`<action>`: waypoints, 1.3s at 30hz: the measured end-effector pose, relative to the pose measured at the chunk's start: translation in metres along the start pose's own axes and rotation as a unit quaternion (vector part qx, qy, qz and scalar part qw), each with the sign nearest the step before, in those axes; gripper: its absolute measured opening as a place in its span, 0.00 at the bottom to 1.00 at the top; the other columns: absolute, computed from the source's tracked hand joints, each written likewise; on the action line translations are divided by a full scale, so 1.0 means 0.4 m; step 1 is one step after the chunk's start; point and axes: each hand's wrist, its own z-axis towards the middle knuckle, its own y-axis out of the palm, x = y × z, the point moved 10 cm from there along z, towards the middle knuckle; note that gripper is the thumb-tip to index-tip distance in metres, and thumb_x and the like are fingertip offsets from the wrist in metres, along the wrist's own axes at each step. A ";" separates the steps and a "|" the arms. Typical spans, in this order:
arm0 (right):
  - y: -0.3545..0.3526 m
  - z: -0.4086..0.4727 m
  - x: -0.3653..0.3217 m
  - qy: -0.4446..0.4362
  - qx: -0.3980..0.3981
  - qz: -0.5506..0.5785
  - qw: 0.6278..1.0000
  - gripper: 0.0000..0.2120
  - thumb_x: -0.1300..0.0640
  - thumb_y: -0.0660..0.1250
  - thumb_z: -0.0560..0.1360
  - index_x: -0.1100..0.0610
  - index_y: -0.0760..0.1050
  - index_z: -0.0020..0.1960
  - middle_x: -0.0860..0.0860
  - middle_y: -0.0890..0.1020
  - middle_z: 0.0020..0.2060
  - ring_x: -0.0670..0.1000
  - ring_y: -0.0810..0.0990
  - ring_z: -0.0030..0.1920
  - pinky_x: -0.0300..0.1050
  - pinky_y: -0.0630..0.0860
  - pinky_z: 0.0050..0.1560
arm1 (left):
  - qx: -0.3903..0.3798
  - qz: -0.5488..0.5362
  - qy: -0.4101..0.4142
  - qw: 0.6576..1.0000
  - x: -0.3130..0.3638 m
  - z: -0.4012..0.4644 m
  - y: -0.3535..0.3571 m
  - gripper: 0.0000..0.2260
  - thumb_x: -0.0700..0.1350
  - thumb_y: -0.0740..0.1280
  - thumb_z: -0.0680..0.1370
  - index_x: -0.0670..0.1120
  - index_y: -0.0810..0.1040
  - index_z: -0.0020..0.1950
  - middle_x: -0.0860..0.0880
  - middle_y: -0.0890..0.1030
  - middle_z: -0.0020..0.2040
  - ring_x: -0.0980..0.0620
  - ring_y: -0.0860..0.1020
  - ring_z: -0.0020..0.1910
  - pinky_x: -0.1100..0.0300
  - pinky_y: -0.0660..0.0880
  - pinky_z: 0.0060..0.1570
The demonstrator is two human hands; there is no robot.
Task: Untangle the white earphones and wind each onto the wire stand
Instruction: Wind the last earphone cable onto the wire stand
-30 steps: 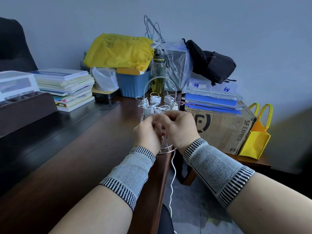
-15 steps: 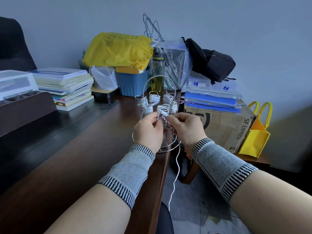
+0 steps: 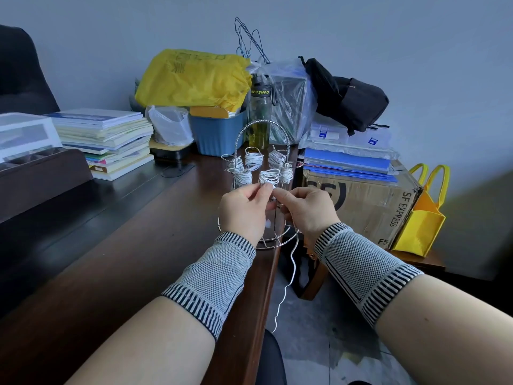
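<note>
Hands pinching a white earphone cable at a wire stand on the tabletop edge.

Left hand and right hand meet fingertip to fingertip, both pinching the thin white earphone cable just under the nearest coil; its loose tail hangs wavy past the tabletop edge toward the floor. The wire stand, upright shiny metal with an arched handle and round base, carries several wound white coils on its prongs. Behind, a ribbed blue tub holds something yellow beneath a crumpled yellow bag.
</note>
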 end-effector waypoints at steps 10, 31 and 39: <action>-0.103 -0.030 0.121 0.155 -0.097 0.051 0.982 0.05 0.64 0.67 0.75 0.64 0.77 0.41 0.53 0.71 0.28 0.48 0.69 0.27 0.40 0.70 0.28 | 0.012 -0.007 0.005 1.000 0.009 0.008 -0.005 0.08 0.43 0.69 0.77 0.48 0.83 0.38 0.54 0.83 0.32 0.59 0.83 0.32 0.60 0.78 0.29; 0.197 0.039 -0.304 -0.188 -0.170 -0.629 0.735 0.15 0.52 0.62 0.79 0.63 0.80 0.54 0.56 0.82 0.51 0.54 0.81 0.52 0.50 0.79 0.55 | 0.012 0.041 0.035 0.998 0.013 0.014 -0.004 0.12 0.45 0.67 0.76 0.52 0.81 0.33 0.51 0.84 0.33 0.56 0.84 0.34 0.49 0.82 0.45; 0.185 -0.105 -0.295 -0.379 -0.110 -0.642 0.657 0.13 0.52 0.59 0.79 0.55 0.81 0.47 0.50 0.77 0.45 0.50 0.76 0.45 0.46 0.75 0.45 | 0.038 0.094 0.030 0.994 -0.001 0.028 -0.018 0.19 0.35 0.66 0.74 0.50 0.77 0.24 0.53 0.81 0.30 0.54 0.74 0.24 0.56 0.79 0.35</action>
